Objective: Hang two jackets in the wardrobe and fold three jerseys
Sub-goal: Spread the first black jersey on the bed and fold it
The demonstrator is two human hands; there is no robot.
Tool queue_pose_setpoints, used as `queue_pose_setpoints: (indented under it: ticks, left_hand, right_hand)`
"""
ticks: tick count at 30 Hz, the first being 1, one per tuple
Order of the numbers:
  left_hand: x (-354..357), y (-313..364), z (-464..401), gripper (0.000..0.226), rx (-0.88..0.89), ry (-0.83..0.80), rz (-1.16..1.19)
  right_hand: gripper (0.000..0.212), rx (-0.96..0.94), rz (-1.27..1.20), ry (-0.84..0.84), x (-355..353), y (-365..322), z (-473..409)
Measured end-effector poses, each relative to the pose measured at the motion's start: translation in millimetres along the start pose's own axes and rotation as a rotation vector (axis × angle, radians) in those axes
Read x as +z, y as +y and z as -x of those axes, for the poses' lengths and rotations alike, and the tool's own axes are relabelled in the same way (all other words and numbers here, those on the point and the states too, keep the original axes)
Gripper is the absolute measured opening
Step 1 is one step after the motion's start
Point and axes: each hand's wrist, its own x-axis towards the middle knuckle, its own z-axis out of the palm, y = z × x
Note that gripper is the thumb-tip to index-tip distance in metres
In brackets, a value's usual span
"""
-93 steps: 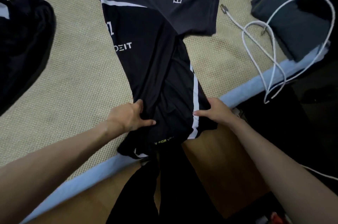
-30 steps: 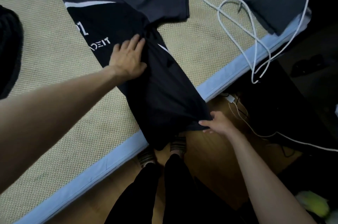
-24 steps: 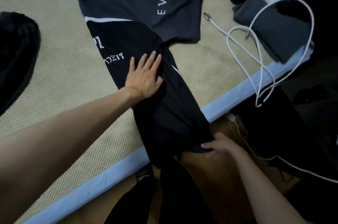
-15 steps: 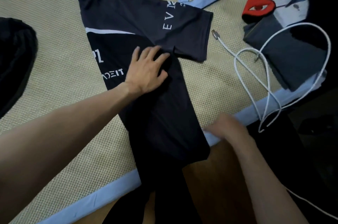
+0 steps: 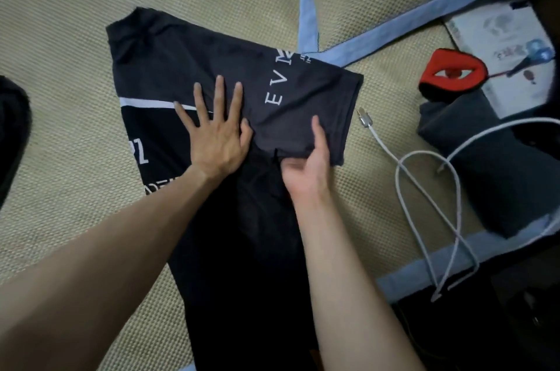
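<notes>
Item: dark jersey [image 5: 181,67], lying lengthwise on a woven bed mat [image 5: 60,37], its hem end reaching back toward the person.

Left hand [image 5: 216,134]: fingers [image 5: 218,91] straight and spread, pressed flat on the chest panel.

Right hand [image 5: 306,164]: just beside the left, fingers [image 5: 316,131] curled round the lower edge of the lettered sleeve [image 5: 303,98].

Handling, judged: light, thin, limp and probably slick cloth; it would slide on itself, so best taken at seams or the sleeve hem while a flat palm pinned the body.

Change from half a second earlier: the right hand had come up from the mat's edge to the sleeve; the left had slid farther up the chest.

Beyond the right fingers: white cable [image 5: 418,188], red pouch [image 5: 451,76].
</notes>
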Motion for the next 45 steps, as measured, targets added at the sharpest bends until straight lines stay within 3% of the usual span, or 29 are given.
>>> queue_pose_setpoints:
  ticks: [4,6,7,11,15,17,20,22,25,27,31,33,35,37,39,42,45]
  left_hand:
    - [-2,4,-8,0.075,0.067,0.073,-0.022]
    - [2,10,-9,0.07,0.197,0.114,-0.061]
    - [4,12,-9,0.066,0.261,0.132,-0.068]
    - [8,24,-6,0.069,0.289,0.078,-0.028]
    - [-14,13,-2,0.069,0.314,0.022,-0.039]
    - [-24,-17,2,0.062,0.229,0.131,0.038]
    - [-29,-85,21,0.061,-0.115,0.173,0.167]
    - [-35,-122,37,0.06,-0.269,0.166,0.244]
    - [-47,-147,40,0.05,-0.44,0.194,0.392]
    - [-56,-152,23,0.044,-0.534,0.213,0.512]
    - [-71,-152,-31,0.054,-0.627,0.188,1.121]
    - [-75,-151,-56,0.055,-0.597,0.103,1.333]
    - [-79,-149,-75,0.042,-0.541,-0.021,1.43]
    - [-89,-147,-88,0.024,-0.513,-0.045,1.453]
    - [-107,-153,-99,0.01,-0.476,0.068,1.508]
    - [-147,-170,-110,0.01,-0.382,0.189,1.551]
    - [-191,-176,-96,0.017,-0.194,0.255,1.443]
  right_hand:
    - [0.041,-0.234,0.075,0.286,24,-5,-26]
    - [0.024,-0.451,0.189,0.389,30,-6,-28]
    - [0.017,-0.559,0.284,0.36,35,-5,-24]
    - [0.034,-0.93,0.901,-0.029,37,3,-5]
    - [0.057,-1.041,1.537,-0.596,43,14,6]
    - [0.063,-1.042,1.862,-0.756,49,18,7]
    - [0.095,-0.72,2.221,-0.803,46,12,8]
    - [0.086,-0.587,2.052,-0.711,45,2,12]
    - [0.036,-0.745,1.676,-0.255,52,-9,-1]
    - [0.032,-0.629,1.606,-0.05,63,-15,-20]
    - [0.021,-0.259,1.328,-0.126,99,-15,-54]
    - [0.017,-0.171,1.281,-0.162,120,-10,-63]
    - [0.021,-0.139,1.271,-0.195,133,-4,-72]
    - [0.028,-0.182,1.292,-0.212,144,3,-75]
    - [0.027,-0.313,1.258,-0.234,161,6,-72]
    - [0.026,-0.431,1.157,-0.359,204,-4,-63]
    - [0.03,-0.615,1.323,-0.438,236,-25,-34]
